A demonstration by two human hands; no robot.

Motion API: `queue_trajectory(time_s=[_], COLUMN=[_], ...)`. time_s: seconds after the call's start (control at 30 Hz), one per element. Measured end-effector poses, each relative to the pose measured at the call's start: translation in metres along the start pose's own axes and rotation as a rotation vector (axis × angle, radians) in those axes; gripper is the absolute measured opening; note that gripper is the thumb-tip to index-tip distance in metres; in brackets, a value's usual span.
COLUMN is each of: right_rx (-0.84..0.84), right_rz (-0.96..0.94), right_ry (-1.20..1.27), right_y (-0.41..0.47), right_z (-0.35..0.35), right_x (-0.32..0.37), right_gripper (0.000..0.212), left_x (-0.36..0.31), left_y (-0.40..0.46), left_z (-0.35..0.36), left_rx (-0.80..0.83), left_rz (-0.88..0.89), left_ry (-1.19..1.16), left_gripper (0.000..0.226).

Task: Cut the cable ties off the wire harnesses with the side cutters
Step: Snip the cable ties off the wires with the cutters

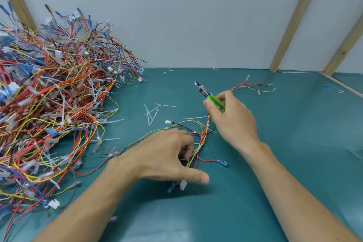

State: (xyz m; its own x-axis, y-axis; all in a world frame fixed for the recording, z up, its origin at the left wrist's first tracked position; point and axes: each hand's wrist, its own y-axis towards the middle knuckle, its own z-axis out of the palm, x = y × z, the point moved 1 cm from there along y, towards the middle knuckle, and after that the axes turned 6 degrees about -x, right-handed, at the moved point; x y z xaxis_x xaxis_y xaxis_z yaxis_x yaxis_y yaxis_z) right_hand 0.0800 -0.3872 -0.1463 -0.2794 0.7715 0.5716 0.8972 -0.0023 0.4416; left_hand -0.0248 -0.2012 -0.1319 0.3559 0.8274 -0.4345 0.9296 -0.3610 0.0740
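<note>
A large tangled heap of wire harnesses (53,94) is piled on the left of the green desk (294,143), reaching up against the pale back wall (196,15). Cut cable ties (151,113) are scattered on the desk surface between the heap and the hands. One harness (202,137) is stretched across the middle of the desk, its far end (255,86) lying beyond the right hand. The left hand (167,155) is laid over the harness, fingers curled down onto the wires and thumb stretched out to the right; whether the wires are actually pinched cannot be told. The side cutters (208,94) are gripped by their green handles in the right hand (231,116), raised above the harness, with the tip pointed up and to the left.
</note>
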Motion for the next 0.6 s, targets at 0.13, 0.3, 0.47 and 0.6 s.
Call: queue_trajectory(time_s=[0.13,0.3,0.47,0.6], right_rx=[-0.023,-0.002,0.019,0.027], right_rz=[0.034,0.033,-0.001,0.023], right_ry=[-0.006,-0.01,0.041,0.059], right_y=[0.005,0.004,0.0,0.001], right_z=[-0.004,-0.002,0.001,0.0], right_x=[-0.006,-0.004,0.001,-0.002], right_gripper=[0.036,0.034,0.031,0.031], left_x=[-0.001,0.013,0.037,0.058], left_y=[-0.002,-0.002,0.004,0.009], left_z=[0.006,-0.006,-0.022,-0.027], left_rx=[0.054,0.006,-0.503,-0.736], left_rz=[0.012,-0.13,-0.299,-0.422], left_ry=[0.267,0.24,0.114,-0.583], left_gripper=[0.059,0.028,0.004,0.013])
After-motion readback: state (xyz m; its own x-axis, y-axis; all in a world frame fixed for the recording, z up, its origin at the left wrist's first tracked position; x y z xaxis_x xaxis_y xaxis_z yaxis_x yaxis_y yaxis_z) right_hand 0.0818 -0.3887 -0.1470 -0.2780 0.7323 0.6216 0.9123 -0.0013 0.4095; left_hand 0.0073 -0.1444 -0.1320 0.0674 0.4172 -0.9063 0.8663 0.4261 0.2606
